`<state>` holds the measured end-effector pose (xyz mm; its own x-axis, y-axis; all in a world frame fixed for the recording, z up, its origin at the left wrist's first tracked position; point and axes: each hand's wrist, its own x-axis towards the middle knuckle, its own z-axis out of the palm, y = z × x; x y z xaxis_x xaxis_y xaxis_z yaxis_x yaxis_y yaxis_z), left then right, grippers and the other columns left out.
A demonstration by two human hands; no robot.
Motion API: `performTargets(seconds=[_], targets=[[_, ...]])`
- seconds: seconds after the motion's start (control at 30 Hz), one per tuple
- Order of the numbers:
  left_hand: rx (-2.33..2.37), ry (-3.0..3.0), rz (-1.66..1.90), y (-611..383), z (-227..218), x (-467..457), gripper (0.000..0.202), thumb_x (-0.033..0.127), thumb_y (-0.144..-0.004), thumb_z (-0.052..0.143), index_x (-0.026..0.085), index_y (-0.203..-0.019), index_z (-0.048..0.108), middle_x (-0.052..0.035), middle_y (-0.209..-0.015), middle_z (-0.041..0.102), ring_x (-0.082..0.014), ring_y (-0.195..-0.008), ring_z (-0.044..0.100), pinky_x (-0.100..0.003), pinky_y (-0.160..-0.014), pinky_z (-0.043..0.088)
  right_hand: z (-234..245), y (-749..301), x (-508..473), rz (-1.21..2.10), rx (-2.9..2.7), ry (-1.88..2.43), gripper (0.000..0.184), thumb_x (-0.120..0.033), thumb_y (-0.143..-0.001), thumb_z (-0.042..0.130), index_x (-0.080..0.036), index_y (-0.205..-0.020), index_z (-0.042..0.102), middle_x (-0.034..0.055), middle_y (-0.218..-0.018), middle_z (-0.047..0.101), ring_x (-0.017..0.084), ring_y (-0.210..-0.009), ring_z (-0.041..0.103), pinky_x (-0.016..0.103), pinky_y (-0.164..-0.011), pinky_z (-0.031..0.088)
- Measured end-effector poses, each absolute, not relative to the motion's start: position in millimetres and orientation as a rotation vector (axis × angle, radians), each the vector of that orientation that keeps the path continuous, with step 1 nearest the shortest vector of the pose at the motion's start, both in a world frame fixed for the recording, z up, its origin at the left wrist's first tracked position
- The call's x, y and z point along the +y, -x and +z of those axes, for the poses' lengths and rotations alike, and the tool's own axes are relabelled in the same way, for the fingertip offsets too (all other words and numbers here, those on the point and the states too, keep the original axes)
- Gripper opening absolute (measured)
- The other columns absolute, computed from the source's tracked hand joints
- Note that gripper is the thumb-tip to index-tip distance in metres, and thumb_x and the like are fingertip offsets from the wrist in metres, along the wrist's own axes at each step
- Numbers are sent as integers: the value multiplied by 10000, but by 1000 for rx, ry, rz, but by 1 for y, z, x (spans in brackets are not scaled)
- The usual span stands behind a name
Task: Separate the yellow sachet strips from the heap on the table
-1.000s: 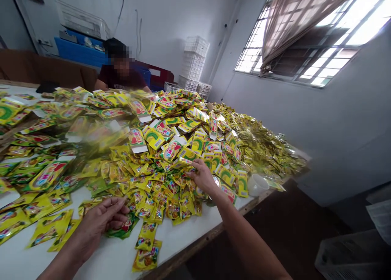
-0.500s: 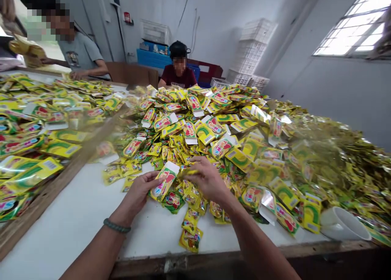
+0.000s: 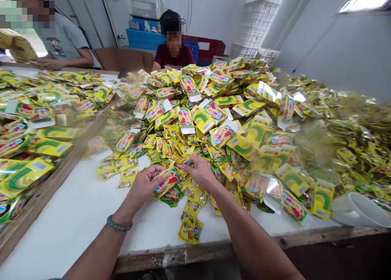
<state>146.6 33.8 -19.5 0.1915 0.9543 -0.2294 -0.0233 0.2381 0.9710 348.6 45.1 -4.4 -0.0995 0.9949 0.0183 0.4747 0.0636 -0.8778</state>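
Observation:
My left hand (image 3: 146, 187) is closed around a small yellow candy box (image 3: 167, 181) with a red and green print, tilted up to the right above the table. My right hand (image 3: 200, 173) is at the box's upper right end, its fingers pinched together there. What they grip, if anything, is hidden. Under and around both hands lie small yellow sachets (image 3: 191, 212), some joined in a strip that runs toward the front edge. Behind them rises a heap of similar boxes (image 3: 221, 135), several with white flaps open.
A wooden divider (image 3: 58, 176) runs along the left, with more boxes (image 3: 26, 178) beyond it. A white tub (image 3: 360, 210) lies tipped at the right front, near a large pile of sachets (image 3: 360, 149). Two people (image 3: 174, 56) sit or stand across the table (image 3: 91, 223).
My right hand has come left to the end of the box, whose white flap no longer shows. The view has tilted down a little. The co-worker at left has lowered an arm.

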Motion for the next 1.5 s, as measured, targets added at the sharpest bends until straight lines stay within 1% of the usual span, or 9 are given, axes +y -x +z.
performTargets(seconds=[0.23, 0.37, 0.47, 0.53, 0.7, 0.97, 1.07, 1.3, 1.5], targets=[[1122, -917, 865, -153, -20, 33, 472, 393, -575, 891, 157, -939, 704, -45, -823, 780, -205, -675, 720, -289, -644, 577, -15, -336, 45, 699, -1714, 1371, 284, -362, -852, 627, -182, -649, 544, -2, -723, 554, 143, -698, 511, 243, -645, 379], [1142, -853, 872, -150, -22, 33, 481, 383, -560, 900, 152, -938, 712, -42, -790, 782, -221, -651, 727, -312, -631, 589, -18, -337, 44, 717, -1804, 1353, 85, -270, -843, 648, -186, -847, 642, 27, -853, 632, 162, -763, 563, 263, -706, 432], [1119, -830, 868, -148, -21, 34, 497, 369, -565, 900, 149, -968, 711, -49, -815, 786, -225, -674, 734, -326, -663, 598, -14, -342, 45, 751, -1825, 1342, 287, -225, -809, 679, -187, -1090, 632, 51, -1001, 665, 181, -869, 601, 281, -768, 466], [1107, -812, 860, -148, -19, 33, 497, 355, -555, 905, 146, -963, 712, -47, -807, 784, -223, -668, 733, -325, -664, 599, -12, -342, 44, 703, -1837, 1324, 337, -187, -792, 677, -194, -1124, 623, 56, -1040, 670, 192, -917, 613, 295, -812, 474], [1063, -769, 819, -146, -16, 32, 469, 343, -550, 908, 145, -931, 719, -38, -781, 776, -196, -614, 715, -291, -620, 583, -15, -328, 39, 574, -1789, 1273, 244, -143, -785, 641, -196, -1023, 645, 66, -1019, 680, 207, -925, 625, 312, -841, 475], [1084, -789, 658, -143, -9, 31, 439, 344, -493, 924, 140, -841, 750, -63, -755, 769, -193, -596, 701, -273, -588, 559, -4, -348, 43, 1050, -1790, 1265, 283, -274, -723, 727, -182, -982, 658, -18, -853, 670, 150, -766, 595, 242, -700, 437], [1086, -848, 623, -143, -8, 30, 415, 317, -495, 925, 140, -832, 760, -62, -752, 770, -188, -590, 694, -249, -552, 537, 3, -357, 44, 1014, -1889, 1292, 280, -267, -679, 769, -183, -927, 670, -37, -796, 646, 134, -741, 560, 221, -671, 392], [1079, -907, 703, -146, -12, 31, 407, 327, -560, 904, 173, -905, 752, -29, -799, 772, -181, -648, 702, -261, -627, 563, -5, -341, 41, 709, -1735, 1418, 172, -207, -688, 766, -182, -785, 626, -70, -640, 524, 94, -607, 415, 208, -593, 304], [1124, -1070, 791, -149, -9, 28, 396, 361, -591, 884, 171, -918, 767, -37, -868, 777, -223, -754, 713, -293, -697, 579, 3, -346, 41, 956, -1775, 1393, 160, -241, -694, 765, -180, -756, 631, -60, -641, 532, 100, -627, 468, 208, -588, 320]])
